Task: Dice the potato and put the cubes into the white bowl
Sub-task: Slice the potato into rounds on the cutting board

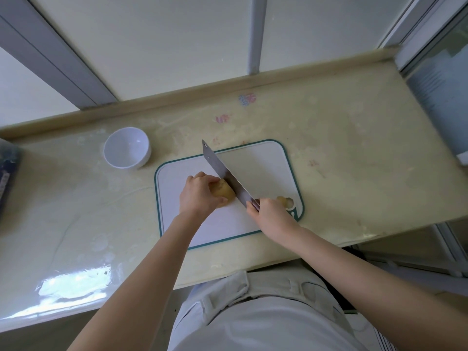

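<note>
A yellow peeled potato [225,190] lies on the white cutting board [263,163] with a teal rim. My left hand [198,195] curls over the potato's left side and holds it down. My right hand [268,212] grips the handle of a cleaver [225,173], whose broad blade stands against the potato's right end. A cut-off potato piece [286,201] lies by the board's right corner, partly hidden behind my right hand. The white bowl [126,148] stands empty on the counter, left of and beyond the board.
The beige counter [354,148] ends at a raised back edge under a window. A dark object [7,173] sits at the far left edge. The counter's front edge runs just below the board, with my torso beneath it.
</note>
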Available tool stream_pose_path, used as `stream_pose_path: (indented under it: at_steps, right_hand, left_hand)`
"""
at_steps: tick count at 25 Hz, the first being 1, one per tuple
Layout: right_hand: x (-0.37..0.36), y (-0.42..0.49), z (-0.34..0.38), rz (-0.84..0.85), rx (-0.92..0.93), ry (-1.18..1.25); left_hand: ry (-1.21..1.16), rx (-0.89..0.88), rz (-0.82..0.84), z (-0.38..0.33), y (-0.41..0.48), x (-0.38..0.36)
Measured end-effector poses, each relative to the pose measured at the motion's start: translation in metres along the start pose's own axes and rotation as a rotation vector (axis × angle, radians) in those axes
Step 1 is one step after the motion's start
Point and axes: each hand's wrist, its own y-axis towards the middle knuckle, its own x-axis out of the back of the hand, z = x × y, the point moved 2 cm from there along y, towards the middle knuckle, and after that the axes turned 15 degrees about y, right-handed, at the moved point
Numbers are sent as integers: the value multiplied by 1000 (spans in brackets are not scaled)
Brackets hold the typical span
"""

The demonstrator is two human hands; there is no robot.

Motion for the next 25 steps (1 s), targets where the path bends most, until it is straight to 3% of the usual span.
stream_pose_path:
  at_steps: [12,25]
  right_hand:
    - [-4,21,7,20,-16,119]
    - [-2,21,8,67,-27,96]
  left_hand:
    - [6,17,5,-3,-1,0]
    - [2,25,-17,-4,-8,0]
